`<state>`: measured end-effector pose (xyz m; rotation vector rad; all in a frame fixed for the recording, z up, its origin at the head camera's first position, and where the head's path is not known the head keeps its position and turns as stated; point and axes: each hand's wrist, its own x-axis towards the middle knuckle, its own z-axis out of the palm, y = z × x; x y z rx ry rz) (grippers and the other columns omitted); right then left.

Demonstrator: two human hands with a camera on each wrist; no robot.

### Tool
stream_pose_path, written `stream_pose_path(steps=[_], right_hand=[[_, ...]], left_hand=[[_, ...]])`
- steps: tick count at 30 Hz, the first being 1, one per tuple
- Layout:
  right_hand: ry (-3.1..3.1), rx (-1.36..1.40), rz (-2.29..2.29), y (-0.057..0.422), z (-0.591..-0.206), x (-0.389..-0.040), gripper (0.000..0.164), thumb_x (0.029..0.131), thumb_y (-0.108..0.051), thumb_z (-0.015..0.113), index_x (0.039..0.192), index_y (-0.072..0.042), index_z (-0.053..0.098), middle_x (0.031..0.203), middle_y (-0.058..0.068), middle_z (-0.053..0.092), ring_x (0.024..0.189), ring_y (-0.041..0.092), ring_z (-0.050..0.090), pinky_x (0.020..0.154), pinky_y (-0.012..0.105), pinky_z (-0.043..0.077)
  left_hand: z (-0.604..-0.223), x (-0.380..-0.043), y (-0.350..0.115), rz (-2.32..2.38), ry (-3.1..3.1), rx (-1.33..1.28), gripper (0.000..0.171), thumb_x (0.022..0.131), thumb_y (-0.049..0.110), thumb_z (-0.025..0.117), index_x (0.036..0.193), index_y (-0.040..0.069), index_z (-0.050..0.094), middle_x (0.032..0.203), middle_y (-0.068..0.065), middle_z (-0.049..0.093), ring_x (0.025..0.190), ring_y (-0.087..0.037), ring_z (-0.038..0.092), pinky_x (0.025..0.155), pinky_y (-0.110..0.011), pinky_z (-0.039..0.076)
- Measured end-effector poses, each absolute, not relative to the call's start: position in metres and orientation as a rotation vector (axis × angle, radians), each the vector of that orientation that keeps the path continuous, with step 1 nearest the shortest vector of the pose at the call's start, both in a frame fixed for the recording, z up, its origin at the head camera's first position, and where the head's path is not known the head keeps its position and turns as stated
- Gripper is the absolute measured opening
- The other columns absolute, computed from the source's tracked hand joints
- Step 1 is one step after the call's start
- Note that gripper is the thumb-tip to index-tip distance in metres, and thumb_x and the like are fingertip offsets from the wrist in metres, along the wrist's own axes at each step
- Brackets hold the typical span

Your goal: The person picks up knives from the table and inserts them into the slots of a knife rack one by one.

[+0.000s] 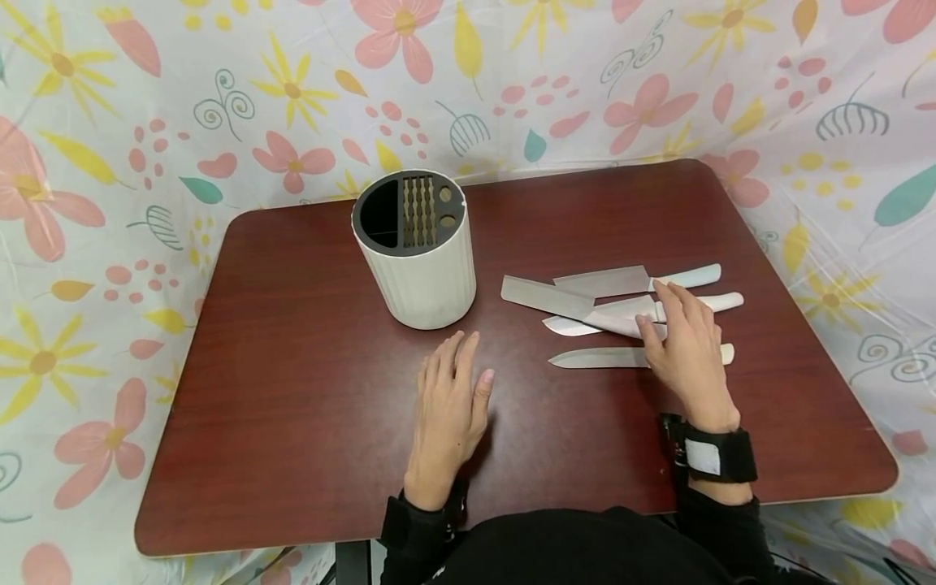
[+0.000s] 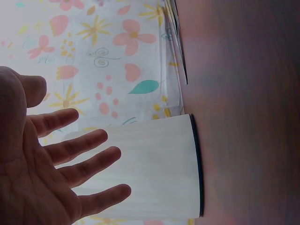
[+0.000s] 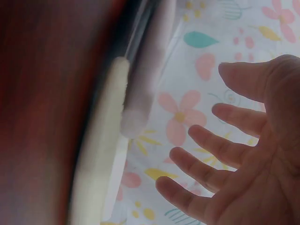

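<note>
Several knives with pale handles lie on the right of the table in the head view. One broad-bladed knife point(image 1: 544, 297) lies across the others, with another wide blade point(image 1: 603, 282) behind it. Nearest the person is a pointed knife point(image 1: 595, 358). My right hand point(image 1: 689, 357) hovers over the handles with its fingers spread and holds nothing. In the right wrist view a cream handle point(image 3: 101, 145) lies beyond the fingertips. My left hand point(image 1: 446, 414) is held out, fingers extended, just in front of a white ribbed knife block point(image 1: 433, 288); it grips nothing.
The block's dark top has a large opening on the left, a slotted middle point(image 1: 419, 211) and two round holes at right. The brown table point(image 1: 292, 406) has rounded corners, and a flowered cloth point(image 1: 292, 89) hangs behind it.
</note>
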<state>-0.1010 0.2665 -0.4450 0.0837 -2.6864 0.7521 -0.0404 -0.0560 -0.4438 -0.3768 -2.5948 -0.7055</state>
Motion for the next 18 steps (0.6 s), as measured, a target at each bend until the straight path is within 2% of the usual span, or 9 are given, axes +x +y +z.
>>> stream_pose_path(steps=[3, 11, 18], right_hand=[[-2.726, 0.107, 0.736, 0.2682, -0.4468, -0.1008, 0.052, 0.097, -0.014, 0.066, 0.145, -0.002, 0.052, 0.145, 0.031, 0.05, 0.131, 0.059, 0.042, 0.089, 0.075, 0.034], [-2.801, 0.182, 0.688, 0.2709, -0.4517, -0.1043, 0.045, 0.093, -0.018, 0.073, 0.134, -0.003, 0.062, 0.131, 0.028, 0.06, 0.118, 0.055, 0.05, 0.081, 0.07, 0.04], [-2.909, 0.197, 0.671, 0.2762, -0.4537, -0.108, 0.047, 0.09, -0.016, 0.075, 0.133, -0.002, 0.062, 0.131, 0.031, 0.056, 0.117, 0.054, 0.048, 0.086, 0.071, 0.04]], left_hand=[[-0.4442, -0.0399, -0.0556, -0.704, -2.593, -0.383, 0.047, 0.105, 0.031, 0.052, 0.146, 0.009, 0.05, 0.144, -0.019, 0.057, 0.132, -0.036, 0.057, 0.108, -0.055, 0.046], [-0.4447, -0.0412, -0.0558, -0.705, -2.586, -0.39, 0.049, 0.11, 0.04, 0.038, 0.146, 0.009, 0.051, 0.145, -0.019, 0.057, 0.132, -0.036, 0.056, 0.107, -0.055, 0.046], [-0.4446, -0.0422, -0.0563, -0.706, -2.58, -0.395, 0.047, 0.109, 0.037, 0.043, 0.146, 0.009, 0.051, 0.144, -0.02, 0.057, 0.132, -0.037, 0.056, 0.107, -0.055, 0.045]])
